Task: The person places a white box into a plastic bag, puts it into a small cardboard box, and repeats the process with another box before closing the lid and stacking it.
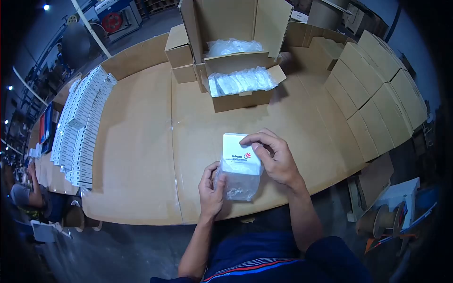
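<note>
A white printed box [234,150] is partly inside a clear plastic bag [241,186], near the table's front edge. My left hand [212,189] pinches the bag at its left side, thumb in front. My right hand [276,158] has its curled fingers and thumb on the box's upper right part. The box's upper portion sticks out of the bag, while its lower portion is covered by the plastic. Beyond my hands, an open cardboard carton [240,100] holds a row of plastic-wrapped items [243,81].
Many small white boxes [80,127] are stacked at the left of the cardboard-covered table [137,141]. Brown cartons [377,94] stand at the right. Behind the open carton is a large box [231,23] with plastic bags [233,46]. A person [30,195] is at the far left.
</note>
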